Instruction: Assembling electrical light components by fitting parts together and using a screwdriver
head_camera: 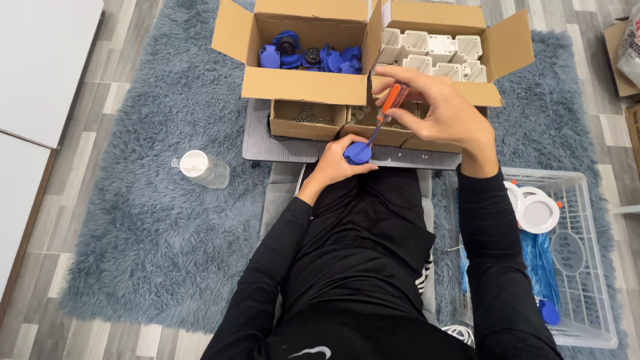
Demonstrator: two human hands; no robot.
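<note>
Floor: grey plank boards under a shaggy blue-grey rug [133, 253].
Bottle: clear plastic, white cap [202, 168], lying on the rug at left.
Left hand [333, 163]: closed around a small blue cap [358, 153]; likely light, stiff plastic, best pinched by its rim.
Left box [303, 85]: open brown cardboard, blue parts inside.
Right hand [443, 113]: fingers curled on an orange-handled screwdriver [389, 105], tip down on the cap.
Right box [497, 47]: white parts.
Basket [593, 267]: white wire, round white discs.

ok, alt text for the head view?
Seen from above, the left hand holds a blue cap while the right hand works an orange screwdriver into it. Behind are open boxes of blue parts and white parts.
</note>
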